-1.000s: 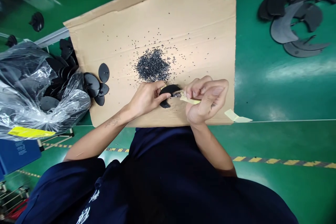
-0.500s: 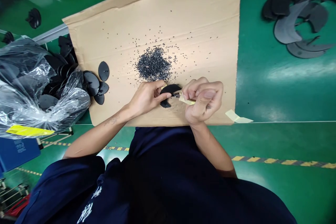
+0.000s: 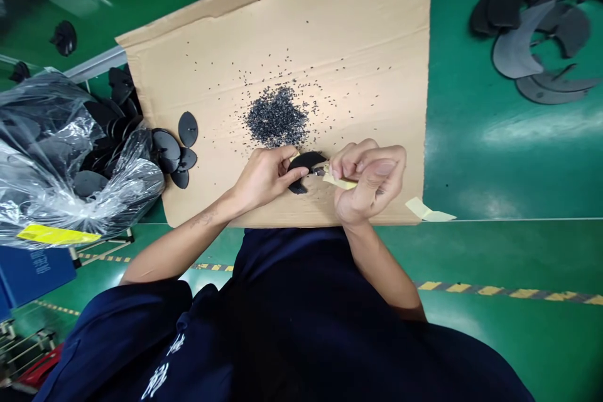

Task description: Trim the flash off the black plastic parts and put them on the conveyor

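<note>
My left hand [image 3: 266,176] is closed on a black crescent-shaped part [image 3: 306,163], pinched between thumb and fingers near the front of the cardboard. A bit of pale yellow shows at its fingertips. Fingers curled, my right hand [image 3: 370,179] grips a small hand tool [image 3: 339,181] with a metal tip and pale yellow handle covering; its exact kind is hard to make out. The tool's tip meets the inner curve of the black part. Just beyond both hands lies a pile of tiny black pieces [image 3: 277,116], with loose ones scattered around it.
Cardboard [image 3: 358,25] covers the green table, taped at its right corners. Several black oval discs [image 3: 188,129] lie at its left, beside a clear plastic bag [image 3: 47,157] of more discs. Black and grey curved parts [image 3: 518,44] are heaped at the upper right.
My right hand has shifted very slightly to the right with the tool. The left hand still holds the black part in nearly the same place.
</note>
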Action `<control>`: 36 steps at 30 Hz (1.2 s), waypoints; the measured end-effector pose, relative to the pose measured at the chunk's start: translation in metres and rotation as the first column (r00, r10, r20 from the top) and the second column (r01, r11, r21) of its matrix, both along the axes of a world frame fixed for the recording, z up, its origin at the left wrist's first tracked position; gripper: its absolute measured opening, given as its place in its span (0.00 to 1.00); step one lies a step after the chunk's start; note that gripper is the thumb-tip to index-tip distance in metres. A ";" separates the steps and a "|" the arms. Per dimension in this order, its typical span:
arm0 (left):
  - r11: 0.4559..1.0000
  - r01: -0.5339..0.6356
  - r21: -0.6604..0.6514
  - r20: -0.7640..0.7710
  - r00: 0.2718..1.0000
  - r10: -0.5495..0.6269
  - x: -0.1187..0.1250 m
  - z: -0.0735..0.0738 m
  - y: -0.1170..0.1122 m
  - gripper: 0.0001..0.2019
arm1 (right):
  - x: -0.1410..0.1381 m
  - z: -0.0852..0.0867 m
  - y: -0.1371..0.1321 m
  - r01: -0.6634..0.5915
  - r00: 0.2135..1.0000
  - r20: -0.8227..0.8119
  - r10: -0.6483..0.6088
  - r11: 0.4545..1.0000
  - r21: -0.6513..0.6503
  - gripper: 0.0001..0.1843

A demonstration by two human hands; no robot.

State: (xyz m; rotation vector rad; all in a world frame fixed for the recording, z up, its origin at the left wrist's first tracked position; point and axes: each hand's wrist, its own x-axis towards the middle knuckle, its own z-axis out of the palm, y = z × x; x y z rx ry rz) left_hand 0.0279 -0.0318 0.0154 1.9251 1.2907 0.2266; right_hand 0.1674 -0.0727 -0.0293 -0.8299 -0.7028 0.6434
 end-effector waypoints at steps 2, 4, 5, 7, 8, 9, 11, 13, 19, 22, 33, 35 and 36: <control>1.000 0.000 0.009 -0.007 1.000 0.000 0.000 0.000 -0.001 0.19 | 0.000 0.000 0.000 0.001 1.000 0.002 -0.001 1.000 0.001 0.19; 1.000 0.004 0.016 -0.011 1.000 -0.003 -0.001 -0.001 -0.001 0.19 | 0.000 0.000 0.000 0.003 1.000 0.003 -0.003 1.000 0.007 0.19; 1.000 0.006 0.019 -0.010 1.000 -0.005 -0.001 -0.001 -0.001 0.19 | 0.000 0.000 0.000 0.006 1.000 0.003 -0.006 1.000 0.009 0.18; 1.000 0.009 0.026 -0.007 1.000 -0.009 -0.002 -0.001 -0.001 0.19 | 0.000 0.000 0.000 0.007 1.000 -0.001 -0.007 1.000 0.014 0.17; 1.000 0.009 0.027 -0.004 1.000 -0.009 -0.002 -0.001 -0.001 0.19 | 0.000 0.000 0.000 0.003 1.000 -0.005 -0.003 1.000 0.019 0.17; 1.000 0.010 0.026 -0.001 1.000 -0.010 -0.002 -0.001 -0.001 0.19 | 0.000 0.000 0.000 -0.004 1.000 -0.007 0.004 1.000 0.026 0.17; 1.000 0.008 0.020 0.004 1.000 -0.008 -0.002 -0.002 0.000 0.19 | 0.000 -0.001 0.000 -0.012 1.000 -0.001 0.012 0.999 0.034 0.17; 1.000 0.004 0.012 0.011 1.000 -0.004 -0.002 -0.002 0.000 0.19 | 0.000 -0.001 -0.001 -0.009 1.000 0.015 0.008 0.999 0.035 0.16; 1.000 0.010 0.023 0.043 0.999 -0.011 -0.002 -0.001 -0.004 0.19 | -0.001 -0.001 0.000 0.001 0.999 0.040 -0.003 0.999 0.042 0.15; 0.999 0.021 0.034 0.051 0.998 -0.022 -0.001 0.002 -0.004 0.20 | -0.001 -0.003 0.000 0.018 0.998 0.053 -0.020 0.999 0.035 0.15; 0.947 -0.020 -0.321 0.171 0.982 0.079 -0.004 0.002 0.002 0.11 | -0.005 -0.010 -0.006 0.028 0.999 0.034 -0.026 0.998 -0.061 0.15; 0.949 -0.034 -0.314 0.148 0.985 0.084 -0.003 0.003 0.002 0.11 | -0.004 -0.011 -0.006 0.018 1.000 0.011 -0.017 0.999 -0.048 0.15; 0.950 -0.039 -0.308 0.134 0.987 0.084 -0.003 0.002 0.003 0.11 | -0.004 -0.012 -0.006 0.012 1.000 -0.007 -0.012 0.998 -0.055 0.16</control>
